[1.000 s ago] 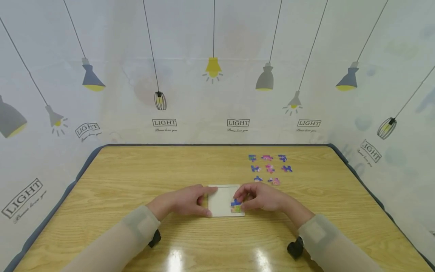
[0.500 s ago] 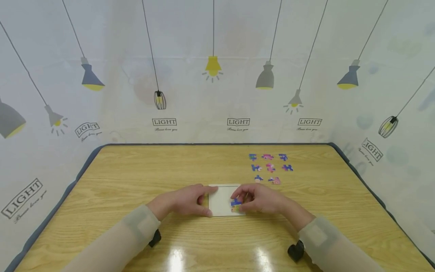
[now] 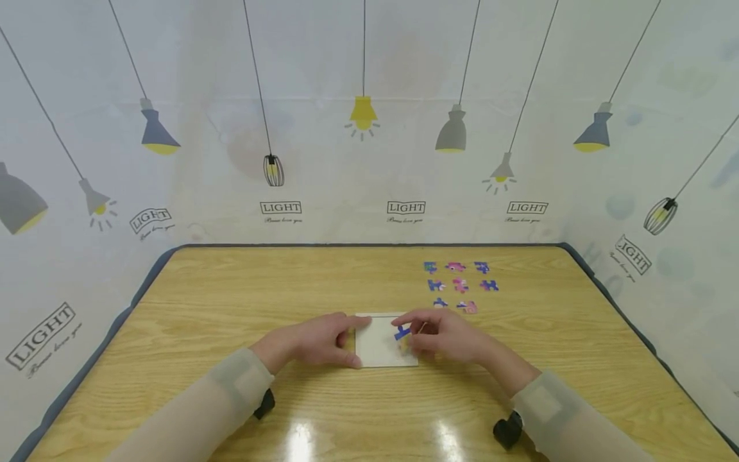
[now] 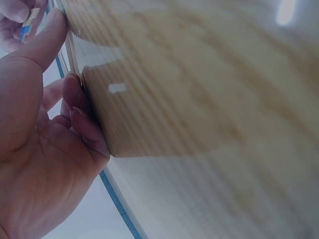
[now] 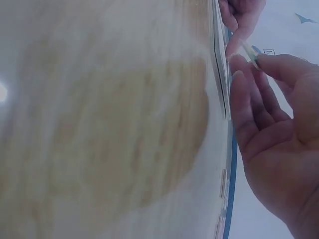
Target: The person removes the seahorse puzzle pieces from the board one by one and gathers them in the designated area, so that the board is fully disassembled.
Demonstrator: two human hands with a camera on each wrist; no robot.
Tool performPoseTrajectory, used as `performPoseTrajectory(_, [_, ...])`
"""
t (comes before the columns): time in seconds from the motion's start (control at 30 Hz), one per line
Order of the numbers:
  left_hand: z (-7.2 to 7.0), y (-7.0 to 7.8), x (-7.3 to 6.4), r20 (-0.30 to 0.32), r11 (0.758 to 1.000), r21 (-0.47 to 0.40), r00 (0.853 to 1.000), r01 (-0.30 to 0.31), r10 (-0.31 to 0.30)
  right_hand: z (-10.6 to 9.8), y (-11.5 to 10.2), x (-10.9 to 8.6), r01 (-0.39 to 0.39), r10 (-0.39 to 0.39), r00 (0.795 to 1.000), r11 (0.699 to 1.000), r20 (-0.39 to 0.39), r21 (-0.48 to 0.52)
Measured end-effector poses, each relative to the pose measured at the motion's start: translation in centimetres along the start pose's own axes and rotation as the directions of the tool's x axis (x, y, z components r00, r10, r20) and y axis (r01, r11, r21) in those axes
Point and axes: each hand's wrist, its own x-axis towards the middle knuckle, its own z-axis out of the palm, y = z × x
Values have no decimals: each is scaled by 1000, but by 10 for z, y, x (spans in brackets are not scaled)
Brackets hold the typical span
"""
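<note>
A white puzzle board (image 3: pixel 378 343) lies flat on the table, its face pale and bare where it shows. My left hand (image 3: pixel 320 340) rests at the board's left side, with the index fingertip near the upper corner and the thumb near the lower one. Over the board's right part, my right hand (image 3: pixel 447 333) pinches a blue-and-yellow jigsaw piece (image 3: pixel 402 333), which is tilted. In the right wrist view the thumb presses the piece (image 5: pixel 251 55), seen edge-on and lifted off the board. The left wrist view shows the same piece (image 4: pixel 29 24) between the right hand's fingers.
Several loose jigsaw pieces (image 3: pixel 460 285), blue and pink, lie apart in rows beyond the right hand on the wooden table (image 3: pixel 260 282). A wall sheet (image 3: pixel 323 128) printed with lamps stands behind the table's dark back edge.
The piece lay level over the board's lower right; it is now tilted and raised, its blue end shifted up. My right fingers have changed their hold. The left hand keeps its place.
</note>
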Motion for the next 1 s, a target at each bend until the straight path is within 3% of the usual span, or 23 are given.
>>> performPoseTrajectory(0.23, [0, 1, -1, 1, 1000, -9, 1000, -14, 14, -7, 2, -5, 18, -1, 996, 978, -84, 206])
performPoseTrajectory(0.5, [0, 2, -2, -3, 1000, -6, 1000, -17, 17, -12, 7, -9, 18, 10, 995, 958, -96, 286])
performPoseTrajectory(0.8, [1, 0, -2, -10, 1000, -3, 1000, -23, 23, -23, 14, -19, -18, 44, 994, 969, -101, 246])
performPoseTrajectory(1.0, [0, 0, -2, -3, 1000, -3, 1000, -19, 19, -34, 19, -27, -15, 40, 984, 990, -173, 142])
